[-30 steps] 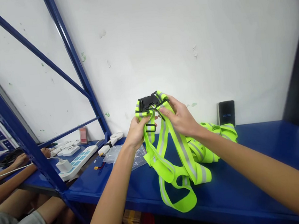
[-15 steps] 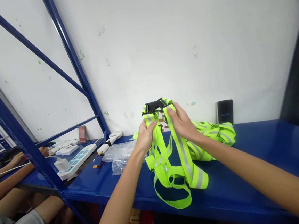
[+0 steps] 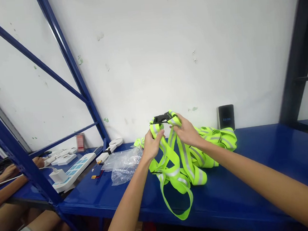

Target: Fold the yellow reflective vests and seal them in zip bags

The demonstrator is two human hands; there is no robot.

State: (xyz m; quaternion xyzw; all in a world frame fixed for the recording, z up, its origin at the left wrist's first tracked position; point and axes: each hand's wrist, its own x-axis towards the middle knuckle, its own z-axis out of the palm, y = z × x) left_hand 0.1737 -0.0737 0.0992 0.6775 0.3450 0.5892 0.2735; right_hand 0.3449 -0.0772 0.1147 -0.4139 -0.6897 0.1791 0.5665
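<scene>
Between my two hands is a neon-yellow reflective strap harness [image 3: 186, 156] with silver stripes. Its black side-release buckle [image 3: 162, 118] sits at the top, with both halves joined. My left hand [image 3: 153, 143] is closed on the strap left of the buckle, thumb on top. On the other side, my right hand [image 3: 187, 130] grips the strap just right of the buckle. Loose loops hang below onto the blue table [image 3: 260, 163]. Behind my right forearm lies a heap of the same yellow straps [image 3: 220, 137]. Some fingertips are hidden behind the webbing.
Clear plastic bags [image 3: 126, 164] lie left of my left hand, near a white handheld fan [image 3: 113, 145] and a small wired connector [image 3: 96, 176]. A white power strip [image 3: 75, 172] is further left, beside another person's hands [image 3: 12, 171]. A dark-screened device [image 3: 226, 117] leans against the wall.
My hands and the buckle sit slightly lower in view. My right hand has bent its strap end over near the buckle, and the hanging loops have shifted. The camera view has moved slightly.
</scene>
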